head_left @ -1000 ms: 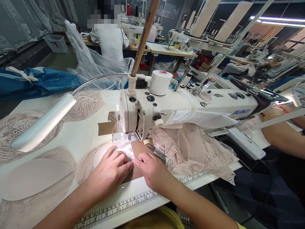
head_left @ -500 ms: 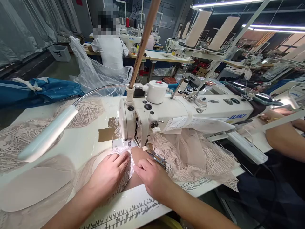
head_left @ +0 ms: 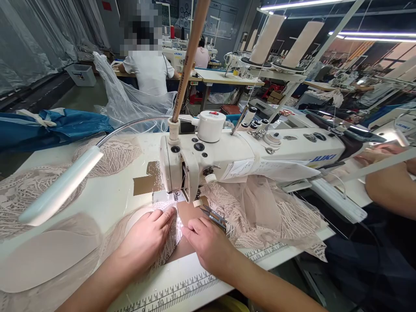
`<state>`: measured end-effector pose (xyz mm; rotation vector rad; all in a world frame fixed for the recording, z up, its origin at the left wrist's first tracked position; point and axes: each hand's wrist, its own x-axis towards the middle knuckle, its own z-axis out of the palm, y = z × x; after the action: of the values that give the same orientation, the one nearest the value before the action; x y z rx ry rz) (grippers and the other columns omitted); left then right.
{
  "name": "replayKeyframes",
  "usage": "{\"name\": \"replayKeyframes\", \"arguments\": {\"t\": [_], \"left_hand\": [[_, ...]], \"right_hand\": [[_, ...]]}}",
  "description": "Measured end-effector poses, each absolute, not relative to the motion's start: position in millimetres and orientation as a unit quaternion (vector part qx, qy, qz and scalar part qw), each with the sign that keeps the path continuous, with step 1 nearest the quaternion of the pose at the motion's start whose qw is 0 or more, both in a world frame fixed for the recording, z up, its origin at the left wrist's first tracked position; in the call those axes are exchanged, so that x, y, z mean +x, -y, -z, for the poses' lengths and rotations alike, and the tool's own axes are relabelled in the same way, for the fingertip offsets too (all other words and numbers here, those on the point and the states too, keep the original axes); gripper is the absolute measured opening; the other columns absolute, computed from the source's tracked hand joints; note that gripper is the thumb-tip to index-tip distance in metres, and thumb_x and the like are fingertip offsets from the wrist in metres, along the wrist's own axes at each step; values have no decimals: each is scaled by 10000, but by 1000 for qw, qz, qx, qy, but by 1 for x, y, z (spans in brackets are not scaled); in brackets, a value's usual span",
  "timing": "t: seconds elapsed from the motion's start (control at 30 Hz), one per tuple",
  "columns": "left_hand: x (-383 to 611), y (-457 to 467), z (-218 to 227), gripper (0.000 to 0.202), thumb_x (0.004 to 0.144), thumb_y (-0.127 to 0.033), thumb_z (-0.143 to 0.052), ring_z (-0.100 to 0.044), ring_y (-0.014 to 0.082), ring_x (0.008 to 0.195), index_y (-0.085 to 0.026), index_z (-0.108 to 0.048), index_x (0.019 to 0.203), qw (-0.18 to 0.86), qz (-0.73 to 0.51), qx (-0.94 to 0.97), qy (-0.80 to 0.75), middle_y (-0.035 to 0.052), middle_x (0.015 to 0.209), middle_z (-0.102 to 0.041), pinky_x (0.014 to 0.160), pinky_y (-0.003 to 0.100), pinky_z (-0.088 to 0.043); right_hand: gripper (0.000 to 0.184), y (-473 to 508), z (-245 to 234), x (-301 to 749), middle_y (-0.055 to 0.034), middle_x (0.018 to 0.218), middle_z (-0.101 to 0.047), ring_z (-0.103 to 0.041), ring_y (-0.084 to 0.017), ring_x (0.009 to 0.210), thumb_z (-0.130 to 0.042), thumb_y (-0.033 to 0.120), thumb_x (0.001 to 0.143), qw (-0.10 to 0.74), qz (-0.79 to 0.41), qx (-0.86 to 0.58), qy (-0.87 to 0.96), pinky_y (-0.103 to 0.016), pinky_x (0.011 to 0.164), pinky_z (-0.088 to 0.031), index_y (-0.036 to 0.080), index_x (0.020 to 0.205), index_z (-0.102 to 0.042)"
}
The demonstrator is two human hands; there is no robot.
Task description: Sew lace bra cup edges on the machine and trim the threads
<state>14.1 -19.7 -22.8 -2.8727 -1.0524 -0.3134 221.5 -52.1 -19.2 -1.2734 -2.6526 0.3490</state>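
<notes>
My left hand (head_left: 146, 240) lies flat, fingers together, pressing a pale pink lace piece (head_left: 169, 236) over a moulded cup, right in front of the needle (head_left: 176, 197) of a white sewing machine (head_left: 227, 156). My right hand (head_left: 206, 242) rests beside it with fingers curled, pinching the edge of the same lace. Thread snips (head_left: 214, 216) lie just beyond its knuckles; whether the hand holds them is unclear. More lace fabric (head_left: 266, 216) is bunched under the machine arm to the right.
A gooseneck lamp (head_left: 61, 186) hangs over the left of the table. Foam cups (head_left: 42, 258) and lace pieces (head_left: 22, 190) lie at left. A ruler strip (head_left: 182, 286) lines the table edge. A co-worker's arm (head_left: 390, 190) is at right; another person sits behind.
Both hands have slid the lace slightly forward toward the needle; the left hand now covers more of the lace. The view shifted a little.
</notes>
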Motion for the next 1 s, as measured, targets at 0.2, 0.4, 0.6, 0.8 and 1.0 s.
{"name": "replayKeyframes", "arguments": {"t": [0.2,0.4,0.6,0.8,1.0], "left_hand": [[16,21,19,317,817,-52,-428,-565,255,759,-88,-697,980,81,27,-935,344,178,1134,-653,653,374,-485],[14,16,18,367,808,-41,-432,-567,234,773,-122,-681,1065,44,54,-934,351,135,1208,-638,682,370,-498],[7,2,20,447,796,-53,-447,-564,251,890,-132,-617,1202,-23,112,-930,350,118,1276,-602,765,388,-489],[4,-14,15,424,782,-68,-449,-546,269,858,-134,-640,1154,-32,94,-934,343,134,1091,-666,756,389,-470],[3,-26,9,305,827,-76,-427,-539,271,847,-141,-686,976,-18,86,-940,329,136,997,-677,744,419,-479]], "right_hand": [[273,54,20,220,-50,838,-503,-382,-177,713,-485,13,672,94,-109,-438,887,-293,641,-311,147,893,-575],[259,53,19,216,-61,826,-515,-408,-187,729,-475,11,701,88,-102,-449,883,-298,652,-322,148,892,-582],[262,41,14,213,-60,849,-536,-442,-192,763,-500,8,716,53,-100,-449,886,-305,670,-339,148,921,-584],[186,25,5,206,-67,862,-561,-471,-190,776,-547,34,740,34,-91,-452,887,-302,665,-348,143,884,-590],[246,16,0,198,-76,852,-598,-501,-194,753,-511,23,766,17,-87,-478,874,-306,634,-370,146,948,-620]]}}
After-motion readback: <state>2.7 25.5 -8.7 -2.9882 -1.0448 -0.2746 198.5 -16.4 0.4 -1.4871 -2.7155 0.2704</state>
